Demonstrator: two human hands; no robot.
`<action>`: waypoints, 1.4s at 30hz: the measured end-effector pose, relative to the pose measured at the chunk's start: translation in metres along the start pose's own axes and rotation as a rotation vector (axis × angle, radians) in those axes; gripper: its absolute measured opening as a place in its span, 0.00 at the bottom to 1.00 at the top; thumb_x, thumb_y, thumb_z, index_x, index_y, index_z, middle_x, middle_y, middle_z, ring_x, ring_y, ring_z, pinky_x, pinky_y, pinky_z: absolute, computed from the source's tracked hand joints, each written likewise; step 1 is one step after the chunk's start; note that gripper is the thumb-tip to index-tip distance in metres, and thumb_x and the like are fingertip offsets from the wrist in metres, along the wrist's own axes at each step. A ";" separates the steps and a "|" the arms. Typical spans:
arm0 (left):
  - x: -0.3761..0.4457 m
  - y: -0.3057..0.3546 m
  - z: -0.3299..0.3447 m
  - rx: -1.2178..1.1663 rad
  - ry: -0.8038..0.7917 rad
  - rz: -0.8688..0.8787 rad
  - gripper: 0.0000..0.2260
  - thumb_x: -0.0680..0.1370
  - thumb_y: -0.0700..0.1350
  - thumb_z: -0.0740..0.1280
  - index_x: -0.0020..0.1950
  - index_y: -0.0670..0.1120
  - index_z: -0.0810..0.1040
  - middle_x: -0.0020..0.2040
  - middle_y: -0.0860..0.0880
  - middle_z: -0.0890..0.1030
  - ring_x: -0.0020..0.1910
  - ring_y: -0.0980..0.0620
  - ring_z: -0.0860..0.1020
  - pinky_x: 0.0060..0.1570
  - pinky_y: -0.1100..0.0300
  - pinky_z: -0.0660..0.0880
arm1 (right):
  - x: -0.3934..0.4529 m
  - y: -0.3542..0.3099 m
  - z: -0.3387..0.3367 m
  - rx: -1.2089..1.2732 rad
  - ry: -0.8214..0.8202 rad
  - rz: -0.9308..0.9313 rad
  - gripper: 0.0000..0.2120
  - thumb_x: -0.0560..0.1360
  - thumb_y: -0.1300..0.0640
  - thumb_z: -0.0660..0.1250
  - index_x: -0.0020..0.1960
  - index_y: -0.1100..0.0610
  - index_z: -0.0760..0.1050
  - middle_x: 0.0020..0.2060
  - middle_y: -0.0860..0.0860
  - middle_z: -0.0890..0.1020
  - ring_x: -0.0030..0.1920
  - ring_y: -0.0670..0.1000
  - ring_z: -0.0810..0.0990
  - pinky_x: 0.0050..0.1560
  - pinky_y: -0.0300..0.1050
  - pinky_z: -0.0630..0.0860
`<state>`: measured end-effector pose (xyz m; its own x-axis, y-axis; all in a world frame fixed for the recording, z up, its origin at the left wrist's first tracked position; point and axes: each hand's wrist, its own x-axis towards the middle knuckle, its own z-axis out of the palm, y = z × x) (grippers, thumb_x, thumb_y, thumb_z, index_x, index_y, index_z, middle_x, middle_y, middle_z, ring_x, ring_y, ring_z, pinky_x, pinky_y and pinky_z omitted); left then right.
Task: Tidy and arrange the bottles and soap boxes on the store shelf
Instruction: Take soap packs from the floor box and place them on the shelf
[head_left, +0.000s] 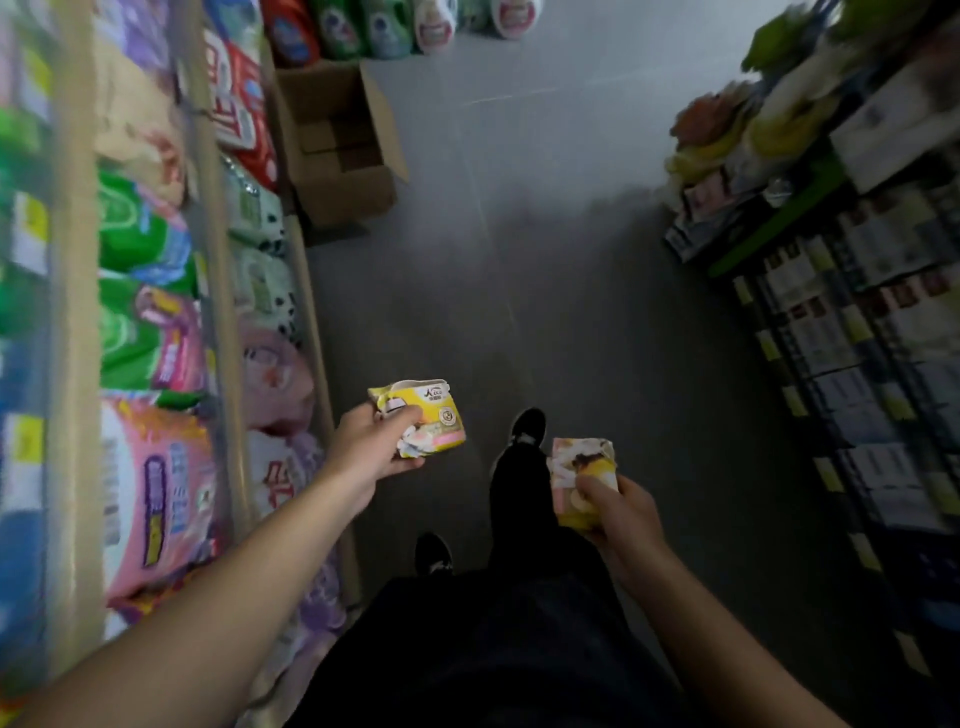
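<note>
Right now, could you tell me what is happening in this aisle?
A person stands in a store aisle, holding one small yellow soap box in the left hand and another soap box in the right hand. Neither is shelved yet. Detergent bags fill the shelf beside the left arm.

I see open grey floor (545, 218) running from centre toward twelve o'clock. At nine o'clock the left shelf (78, 312) is packed with bags; at three o'clock the right shelf (857, 322) is crowded with boxes. An open cardboard box (337, 150) narrows the aisle at eleven o'clock.
</note>
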<state>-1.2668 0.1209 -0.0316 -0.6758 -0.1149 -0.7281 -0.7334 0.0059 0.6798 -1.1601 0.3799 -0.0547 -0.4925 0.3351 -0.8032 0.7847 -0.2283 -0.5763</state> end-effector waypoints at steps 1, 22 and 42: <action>0.017 0.013 0.010 -0.010 0.005 -0.002 0.06 0.76 0.42 0.70 0.52 0.44 0.80 0.44 0.45 0.86 0.42 0.48 0.85 0.38 0.53 0.81 | 0.017 -0.018 0.005 0.009 -0.004 0.003 0.08 0.72 0.56 0.71 0.50 0.57 0.82 0.42 0.55 0.86 0.43 0.56 0.86 0.45 0.55 0.83; 0.316 0.301 0.121 -0.271 0.240 -0.084 0.03 0.72 0.43 0.72 0.45 0.46 0.81 0.46 0.42 0.84 0.42 0.44 0.83 0.45 0.42 0.81 | 0.294 -0.474 0.137 -0.189 -0.200 -0.110 0.02 0.76 0.61 0.68 0.48 0.55 0.78 0.46 0.56 0.83 0.47 0.56 0.84 0.40 0.49 0.82; 0.604 0.620 0.152 -0.201 0.183 -0.064 0.08 0.74 0.43 0.70 0.52 0.43 0.80 0.47 0.44 0.85 0.44 0.47 0.84 0.36 0.53 0.81 | 0.508 -0.798 0.302 -0.337 -0.199 -0.169 0.03 0.75 0.58 0.70 0.48 0.55 0.79 0.43 0.55 0.86 0.44 0.55 0.85 0.49 0.56 0.83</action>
<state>-2.1408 0.2063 -0.0628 -0.5903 -0.2867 -0.7545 -0.7327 -0.2020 0.6499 -2.1504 0.4563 -0.0483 -0.6620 0.1514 -0.7341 0.7495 0.1374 -0.6475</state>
